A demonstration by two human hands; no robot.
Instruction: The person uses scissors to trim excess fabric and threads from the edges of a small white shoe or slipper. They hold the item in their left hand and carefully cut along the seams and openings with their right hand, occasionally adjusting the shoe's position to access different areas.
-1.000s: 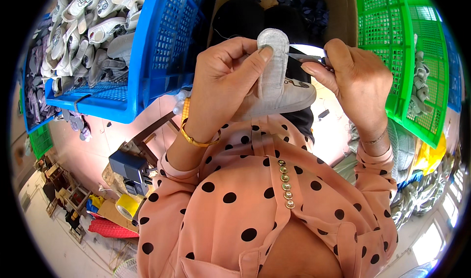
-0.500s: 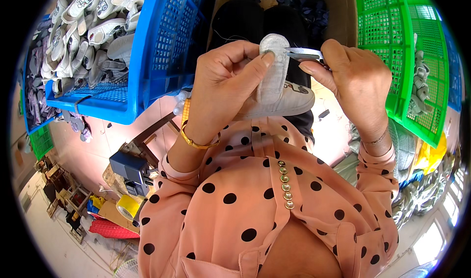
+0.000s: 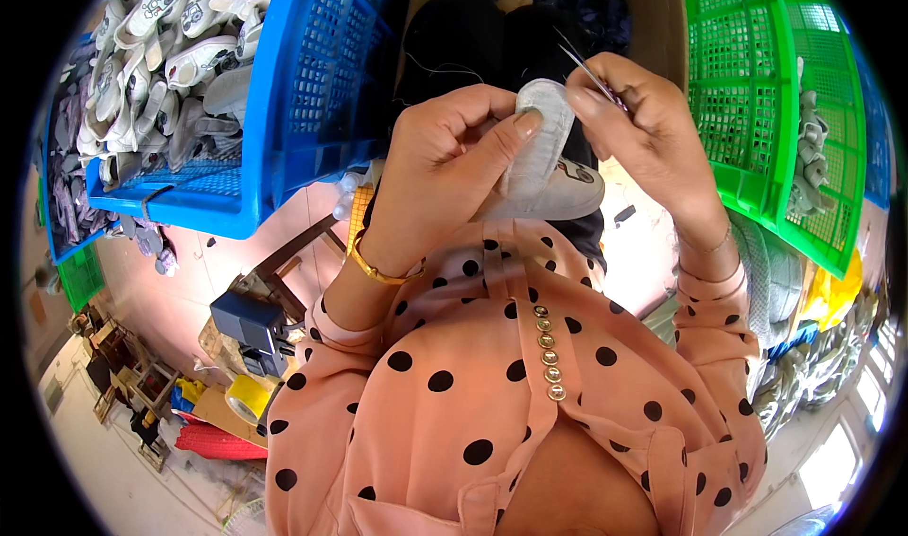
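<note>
My left hand (image 3: 443,153) is closed round a pale grey cloth shoe (image 3: 572,195). Its thumb presses on a long rounded flap (image 3: 541,158) that stands up from the shoe, possibly its sole or tongue; I cannot tell which. A dark printed motif shows on the shoe's toe. Small metal thread snips (image 3: 594,74) are gripped in my right hand (image 3: 648,124), their blades pointing up and left, away from the cloth. The right thumb and fingertips sit close to the flap's right edge; whether they pinch a thread there is too small to tell.
To the left, a blue plastic basket (image 3: 248,191) holds many similar printed shoes (image 3: 142,91). Green baskets (image 3: 771,110) with pale pieces stand on the right. A cardboard box (image 3: 657,25) with dark scraps lies beyond my knees. Sacks and yellow plastic (image 3: 832,295) are at lower right.
The snips' blades have left the flap's right edge and turned to point upward. My right hand has moved left, bringing its fingertips close to the flap. The flap now leans a little to the right.
</note>
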